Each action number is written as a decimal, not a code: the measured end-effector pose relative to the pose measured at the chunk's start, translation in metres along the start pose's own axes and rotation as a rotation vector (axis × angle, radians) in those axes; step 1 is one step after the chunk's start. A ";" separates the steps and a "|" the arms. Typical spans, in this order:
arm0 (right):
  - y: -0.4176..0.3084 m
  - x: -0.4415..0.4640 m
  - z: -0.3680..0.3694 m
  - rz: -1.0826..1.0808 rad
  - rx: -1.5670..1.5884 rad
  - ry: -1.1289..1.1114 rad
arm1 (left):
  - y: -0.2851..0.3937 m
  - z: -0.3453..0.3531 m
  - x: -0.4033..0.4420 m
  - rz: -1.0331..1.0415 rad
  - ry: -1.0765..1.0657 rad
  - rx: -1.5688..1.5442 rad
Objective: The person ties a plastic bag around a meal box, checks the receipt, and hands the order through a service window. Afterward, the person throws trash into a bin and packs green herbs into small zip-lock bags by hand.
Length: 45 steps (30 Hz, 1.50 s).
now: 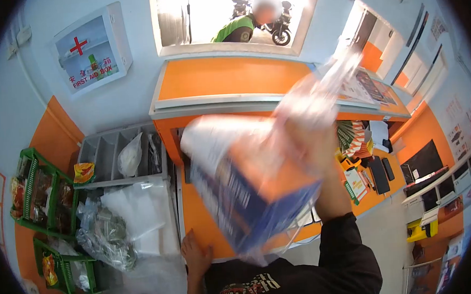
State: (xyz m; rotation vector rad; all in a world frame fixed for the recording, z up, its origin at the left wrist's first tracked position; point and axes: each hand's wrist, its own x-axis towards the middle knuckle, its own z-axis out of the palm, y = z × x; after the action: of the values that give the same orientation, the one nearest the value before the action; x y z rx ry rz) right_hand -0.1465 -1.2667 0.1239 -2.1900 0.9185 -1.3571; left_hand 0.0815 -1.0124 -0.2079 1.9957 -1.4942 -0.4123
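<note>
My right hand is raised in front of me, gripping the gathered top of a thin clear plastic bag. Inside the bag is a blue and orange box, tilted, beside a white rounded package. Both are smeared by motion, and the plastic partly covers my fingers. Low on the left, my left hand rests with its fingers spread on the edge of the orange counter, holding nothing.
Ahead, an orange ledge runs below a window, with a person in a green vest outside. Left are a grey divided tray, green baskets and plastic bags. A calculator-like dark device lies right.
</note>
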 end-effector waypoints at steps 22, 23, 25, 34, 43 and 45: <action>0.177 0.206 0.044 -0.083 -0.162 0.709 | 0.027 0.013 -0.001 0.033 0.252 0.255; 0.171 0.184 0.048 -0.111 -0.288 0.735 | 0.027 0.015 -0.001 0.044 0.272 0.272; 0.168 0.139 0.055 0.001 -0.363 0.446 | 0.027 0.019 -0.001 0.060 0.308 0.309; 0.185 0.140 0.070 0.488 -0.742 -0.192 | 0.036 0.015 0.001 0.183 0.252 0.376; 0.190 0.148 0.065 0.573 -0.659 -0.303 | 0.022 0.041 0.000 0.063 0.157 0.431; 0.190 0.144 0.063 0.555 -0.660 -0.230 | 0.019 0.042 0.001 0.057 0.152 0.446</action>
State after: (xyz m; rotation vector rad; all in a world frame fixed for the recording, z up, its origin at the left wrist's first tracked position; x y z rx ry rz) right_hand -0.1063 -1.5025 0.0660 -2.1822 1.8930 -0.5677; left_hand 0.0435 -1.0285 -0.2283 2.2516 -1.6454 0.1087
